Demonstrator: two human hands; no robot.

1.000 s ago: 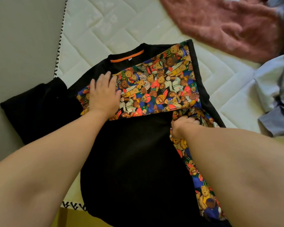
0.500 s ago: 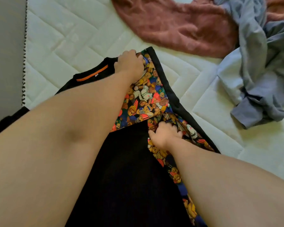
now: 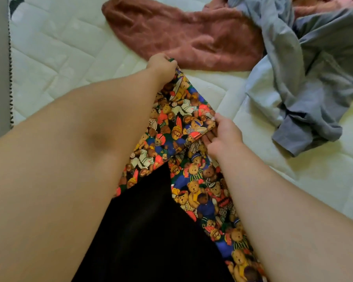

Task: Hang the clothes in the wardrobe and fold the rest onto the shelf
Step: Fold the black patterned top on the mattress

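Quilted white mattress (image 3: 69, 58) carries everything: our bear-print shirt (image 3: 181, 129) lies across its near side, with a pink fleece (image 3: 181, 33) and a grey-blue shirt (image 3: 314, 78) heaped beyond. We judge the fold could go crooked if one hand pulls harder than the other, and the slack printed panel may bunch or drag onto the fleece. Our left hand (image 3: 161, 65) reaches far forward, fingers curled tight on the shirt's top corner. Our right hand (image 3: 222, 135) pinches the side edge nearer us.
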